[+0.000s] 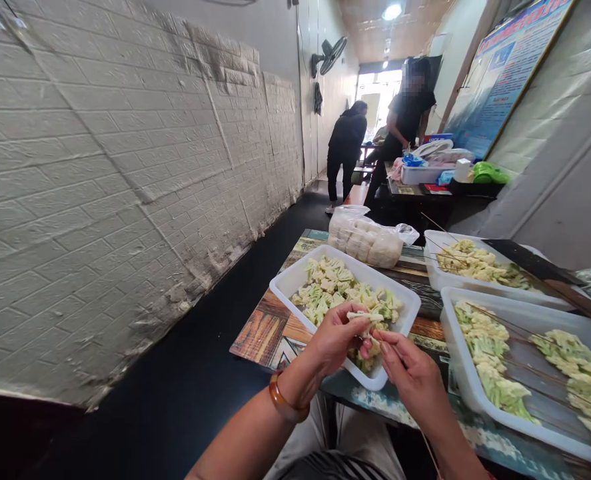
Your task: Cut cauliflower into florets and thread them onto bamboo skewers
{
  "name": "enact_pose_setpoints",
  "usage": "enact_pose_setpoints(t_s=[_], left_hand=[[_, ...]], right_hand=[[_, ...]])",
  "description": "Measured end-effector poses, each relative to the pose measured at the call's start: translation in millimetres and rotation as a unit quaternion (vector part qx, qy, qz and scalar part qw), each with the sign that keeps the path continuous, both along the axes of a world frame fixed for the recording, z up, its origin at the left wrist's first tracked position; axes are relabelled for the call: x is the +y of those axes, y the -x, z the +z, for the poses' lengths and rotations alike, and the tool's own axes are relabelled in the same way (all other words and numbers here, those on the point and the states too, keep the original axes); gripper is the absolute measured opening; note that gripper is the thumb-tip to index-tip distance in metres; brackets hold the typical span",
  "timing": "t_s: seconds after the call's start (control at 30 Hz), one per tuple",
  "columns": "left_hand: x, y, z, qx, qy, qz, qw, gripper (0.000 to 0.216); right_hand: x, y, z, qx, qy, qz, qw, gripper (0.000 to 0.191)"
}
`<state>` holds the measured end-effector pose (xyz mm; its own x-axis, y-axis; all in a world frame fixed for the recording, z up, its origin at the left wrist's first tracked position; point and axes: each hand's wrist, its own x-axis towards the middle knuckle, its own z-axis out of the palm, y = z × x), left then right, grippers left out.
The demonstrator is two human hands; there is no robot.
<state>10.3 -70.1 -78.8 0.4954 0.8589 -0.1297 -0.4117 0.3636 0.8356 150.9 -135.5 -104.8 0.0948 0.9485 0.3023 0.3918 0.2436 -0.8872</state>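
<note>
My left hand (332,340), with an amber-coloured bangle at the wrist, pinches a pale cauliflower floret (368,318) over a white plastic tub (412,310). Loose cauliflower pieces (325,283) fill much of that tub. Close beside it, my right hand (415,373) is closed on a thin wooden skewer (429,453), whose long end trails below the wrist. Fingers hide the skewer's tip, so I cannot tell whether it is in the floret. To the right, another white tub (455,393) holds skewered cauliflower (490,363).
A knotted plastic bag of pale round items (368,240) sits behind the tub on the patterned table (265,333). A third tub (432,263) has a dark board (530,260) across it. Two people stand farther back, near a cluttered table (400,190). A brick-patterned wall (125,167) runs along the left.
</note>
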Motion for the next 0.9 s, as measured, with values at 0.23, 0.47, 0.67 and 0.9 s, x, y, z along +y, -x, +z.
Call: enact_pose_setpoints(t_s=[0.23, 0.47, 0.67, 0.9], left_hand=[[-1.7, -1.1, -2.6, 0.009, -0.007, 0.038, 0.999, 0.032], [-1.5, -1.8, -3.8, -0.002, -0.001, 0.061, 0.998, 0.032], [2.7, -0.9, -3.7, -0.011, -0.002, 0.053, 0.999, 0.03], [5.4, 3.4, -4.6, -0.033, 0.019, 0.015, 0.999, 0.025]], right_hand=[[-4.9, 0.7, -3.4, 0.067, 0.049, 0.013, 0.996, 0.041], [-6.2, 2.1, -4.8, 0.212, 0.139, 0.064, 0.965, 0.053], [-8.5, 4.6, -6.0, 0.24, 0.152, 0.078, 0.956, 0.057], [-2.2, -6.5, -11.1, 0.089, 0.094, 0.069, 0.989, 0.055]])
